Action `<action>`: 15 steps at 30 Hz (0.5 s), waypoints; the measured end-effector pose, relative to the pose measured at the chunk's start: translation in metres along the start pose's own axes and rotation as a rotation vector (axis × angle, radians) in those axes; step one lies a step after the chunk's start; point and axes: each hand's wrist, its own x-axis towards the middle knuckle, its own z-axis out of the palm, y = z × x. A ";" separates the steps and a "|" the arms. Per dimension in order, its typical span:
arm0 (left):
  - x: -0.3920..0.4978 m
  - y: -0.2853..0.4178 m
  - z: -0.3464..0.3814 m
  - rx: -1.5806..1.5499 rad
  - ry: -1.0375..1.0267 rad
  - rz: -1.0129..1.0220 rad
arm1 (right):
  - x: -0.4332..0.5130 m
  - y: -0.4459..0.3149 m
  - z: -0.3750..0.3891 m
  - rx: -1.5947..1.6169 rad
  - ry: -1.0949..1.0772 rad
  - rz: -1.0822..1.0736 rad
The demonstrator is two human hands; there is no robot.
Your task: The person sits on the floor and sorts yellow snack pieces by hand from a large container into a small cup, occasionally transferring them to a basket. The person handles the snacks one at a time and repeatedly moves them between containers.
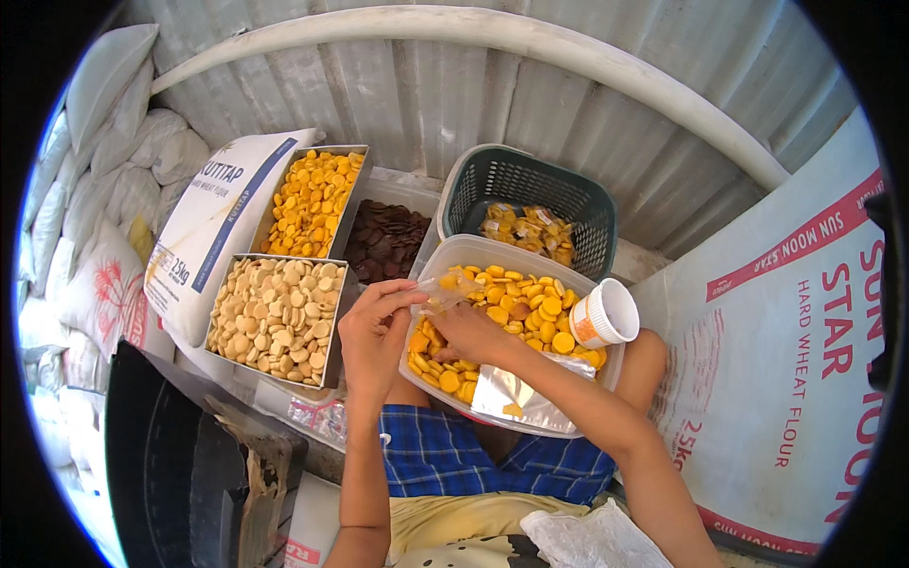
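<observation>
My left hand point(376, 326) pinches the edge of a small clear plastic bag point(449, 292) above the left rim of a clear plastic tub point(616, 358). Below the bag, my right hand point(469, 335) reaches into the yellow round biscuits point(547, 312) that fill the tub; its fingertips are partly hidden, so I cannot tell whether they hold any. A white paper cup point(603, 314) leans on its side at the tub's right. Silvery plastic packaging point(522, 394) lies over the biscuits near the front rim. The tub rests on my lap.
Behind the tub, a green plastic basket point(529, 177) holds filled small bags point(529, 231). To the left are a tin of yellow biscuits point(312, 202), a tin of pale biscuits point(280, 319) and dark brown biscuits point(387, 238). Flour sacks point(213, 220) flank both sides.
</observation>
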 end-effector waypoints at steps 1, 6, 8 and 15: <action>0.001 0.000 0.001 0.006 -0.004 0.002 | -0.001 0.002 0.005 -0.038 0.066 -0.033; -0.002 0.000 0.005 -0.043 -0.016 -0.041 | 0.001 0.017 0.001 0.250 0.027 0.024; 0.000 0.001 0.005 -0.040 -0.003 -0.037 | -0.005 0.034 -0.003 0.405 0.070 0.033; -0.001 -0.012 -0.003 -0.035 0.063 -0.011 | -0.038 0.031 -0.053 1.595 -0.016 0.322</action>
